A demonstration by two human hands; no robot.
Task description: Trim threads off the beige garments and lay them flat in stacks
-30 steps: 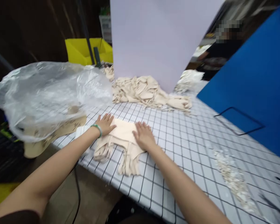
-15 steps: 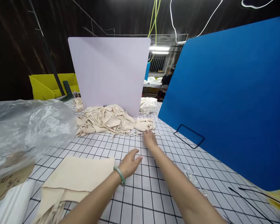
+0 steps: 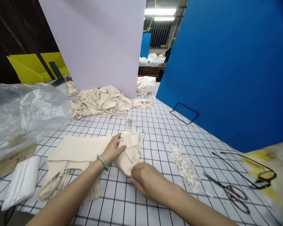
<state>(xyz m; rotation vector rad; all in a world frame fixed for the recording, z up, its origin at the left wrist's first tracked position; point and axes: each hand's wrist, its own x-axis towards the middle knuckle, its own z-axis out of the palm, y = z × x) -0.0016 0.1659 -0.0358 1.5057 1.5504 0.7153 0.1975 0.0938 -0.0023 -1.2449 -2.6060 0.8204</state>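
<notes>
A single cream cloth piece (image 3: 131, 147) lies on the gridded table (image 3: 155, 131) in front of me. My left hand (image 3: 113, 150), with a green bangle on the wrist, presses on its left edge. My right hand (image 3: 147, 181) grips its near lower corner, fingers closed on the fabric. To the left of this piece lies a flat stack of the same cream cloth (image 3: 73, 157) with loose strips hanging at its near edge. A heap of cream cloth pieces (image 3: 99, 100) lies farther back, against a white board (image 3: 96, 40).
A clear plastic bag (image 3: 21, 113) over a cardboard piece stands at left, a white packet (image 3: 21, 182) near it. Cloth scraps (image 3: 185, 163) and scissors (image 3: 231, 191) lie at right. A blue board (image 3: 226, 69) walls off the right side. Yellow bin (image 3: 35, 66) behind.
The right hand reached to the far heap, then came back with one cloth piece. Both hands now rest on that piece, to the right of the flat stack.
</notes>
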